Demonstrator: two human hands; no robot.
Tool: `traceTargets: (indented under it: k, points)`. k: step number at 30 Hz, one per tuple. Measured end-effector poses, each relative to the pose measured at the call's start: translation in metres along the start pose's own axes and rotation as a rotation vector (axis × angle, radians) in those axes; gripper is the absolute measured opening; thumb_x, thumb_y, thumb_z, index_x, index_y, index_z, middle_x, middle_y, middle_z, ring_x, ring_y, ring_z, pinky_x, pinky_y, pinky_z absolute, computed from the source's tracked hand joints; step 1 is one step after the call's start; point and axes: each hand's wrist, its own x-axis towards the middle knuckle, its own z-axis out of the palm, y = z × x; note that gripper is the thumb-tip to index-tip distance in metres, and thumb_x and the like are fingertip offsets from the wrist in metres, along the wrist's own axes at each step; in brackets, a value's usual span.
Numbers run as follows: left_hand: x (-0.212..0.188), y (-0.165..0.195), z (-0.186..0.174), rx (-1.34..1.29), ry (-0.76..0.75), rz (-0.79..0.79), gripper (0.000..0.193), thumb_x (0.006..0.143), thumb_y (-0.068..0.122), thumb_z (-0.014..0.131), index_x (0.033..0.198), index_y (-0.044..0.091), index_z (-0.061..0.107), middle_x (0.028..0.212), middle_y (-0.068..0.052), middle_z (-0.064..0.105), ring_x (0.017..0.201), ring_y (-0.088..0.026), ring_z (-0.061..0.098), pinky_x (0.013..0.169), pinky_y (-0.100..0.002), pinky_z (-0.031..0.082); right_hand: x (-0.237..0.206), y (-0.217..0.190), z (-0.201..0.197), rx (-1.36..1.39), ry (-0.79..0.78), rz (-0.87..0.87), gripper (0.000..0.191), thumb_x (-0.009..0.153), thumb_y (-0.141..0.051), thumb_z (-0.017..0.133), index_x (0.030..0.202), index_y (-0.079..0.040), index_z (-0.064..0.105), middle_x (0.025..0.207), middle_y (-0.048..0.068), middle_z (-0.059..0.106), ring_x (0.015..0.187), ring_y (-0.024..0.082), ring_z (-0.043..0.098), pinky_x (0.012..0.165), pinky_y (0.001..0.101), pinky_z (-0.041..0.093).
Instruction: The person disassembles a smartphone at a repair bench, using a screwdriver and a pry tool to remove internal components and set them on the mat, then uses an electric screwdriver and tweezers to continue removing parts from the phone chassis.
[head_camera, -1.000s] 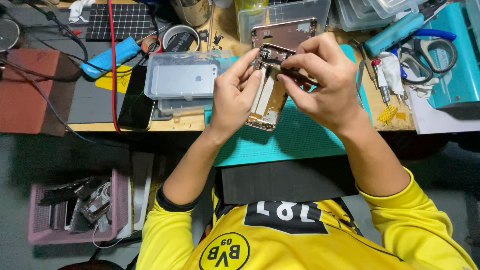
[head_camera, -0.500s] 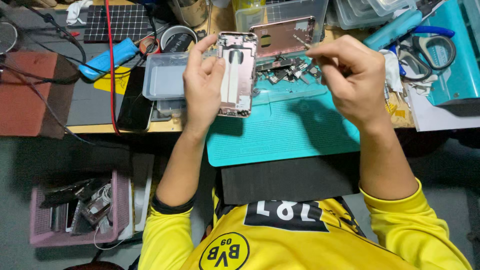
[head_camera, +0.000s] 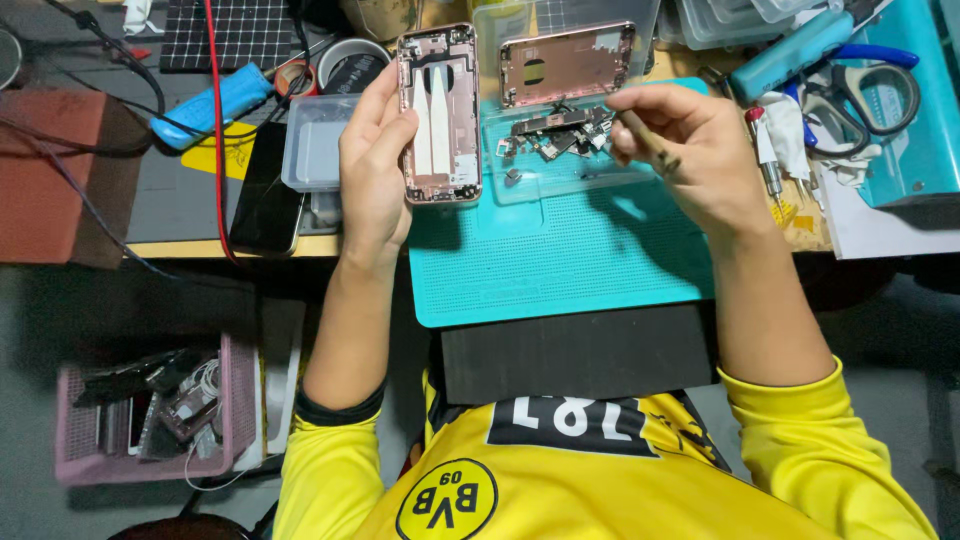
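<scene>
Overhead, a cluttered bench is showing a teal mat (head_camera: 560, 270). Left hand (head_camera: 372, 165) is gripping a pink phone housing (head_camera: 438, 112) by its edge above the mat's left border, long axis pointing away. Right hand (head_camera: 690, 150) is pinching a thin tool (head_camera: 640, 132) over small parts (head_camera: 555, 140); the mat's near half is lying bare.

The left hand (head_camera: 372, 165) is raised on the left, fingers curled around the edge of what it grips, its bare forearm running back toward the near side. The right hand (head_camera: 690, 150) sits farther right, fingers pinched together, wrist bent, with a yellow sleeve at the elbow.
</scene>
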Motion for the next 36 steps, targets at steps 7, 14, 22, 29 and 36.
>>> traceTargets:
  k: [7, 14, 22, 29, 36]
  points:
    - [-0.001, -0.002, -0.004, 0.000, -0.002, 0.009, 0.051, 0.105, -0.006, 0.048, 0.155, -0.010, 0.039, 0.148, -0.021, 0.057, 0.133, -0.022, 0.060, 0.116, -0.034, 0.047, 0.009, 0.010, 0.016, -0.553, 0.033, -0.217, 0.009, 0.108, -0.003, 0.067, 0.115, 0.002, 0.071, 0.112, 0.007, 0.067, 0.096, 0.013, 0.064, 0.081, 0.0279, 0.053]
    - [-0.004, -0.007, 0.000, -0.010, -0.039, -0.049, 0.049, 0.105, -0.007, 0.050, 0.153, -0.011, 0.042, 0.144, -0.020, 0.061, 0.131, -0.021, 0.061, 0.115, -0.033, 0.049, 0.014, 0.017, 0.041, -0.775, 0.038, -0.149, 0.012, 0.109, -0.009, 0.059, 0.108, 0.003, 0.061, 0.086, 0.010, 0.069, 0.077, 0.016, 0.068, 0.071, 0.0297, 0.053]
    - [-0.007, -0.006, 0.018, -0.073, -0.091, -0.141, 0.043, 0.106, -0.005, 0.052, 0.148, -0.012, 0.048, 0.133, -0.019, 0.066, 0.119, -0.020, 0.067, 0.105, -0.032, 0.055, 0.007, -0.009, 0.044, -0.927, 0.095, -0.413, 0.016, 0.109, -0.009, 0.065, 0.101, 0.005, 0.066, 0.091, 0.013, 0.069, 0.071, 0.022, 0.063, 0.065, 0.0323, 0.048]
    - [-0.005, -0.019, 0.036, 0.127, -0.136, -0.111, 0.044, 0.106, -0.005, 0.054, 0.149, -0.010, 0.046, 0.126, -0.016, 0.070, 0.109, -0.014, 0.069, 0.096, -0.027, 0.058, -0.012, -0.049, 0.054, -0.513, 0.192, -0.574, 0.008, 0.102, 0.001, 0.073, 0.109, 0.006, 0.073, 0.099, 0.010, 0.068, 0.071, 0.013, 0.067, 0.059, 0.0220, 0.050]
    - [-0.009, -0.026, 0.042, 0.118, -0.232, -0.112, 0.049, 0.107, -0.006, 0.052, 0.155, -0.010, 0.041, 0.139, -0.015, 0.065, 0.121, -0.013, 0.065, 0.105, -0.027, 0.055, -0.019, -0.067, 0.067, -0.686, 0.030, -0.386, 0.012, 0.096, 0.003, 0.079, 0.105, 0.007, 0.071, 0.096, 0.013, 0.073, 0.085, 0.016, 0.073, 0.073, 0.0224, 0.056]
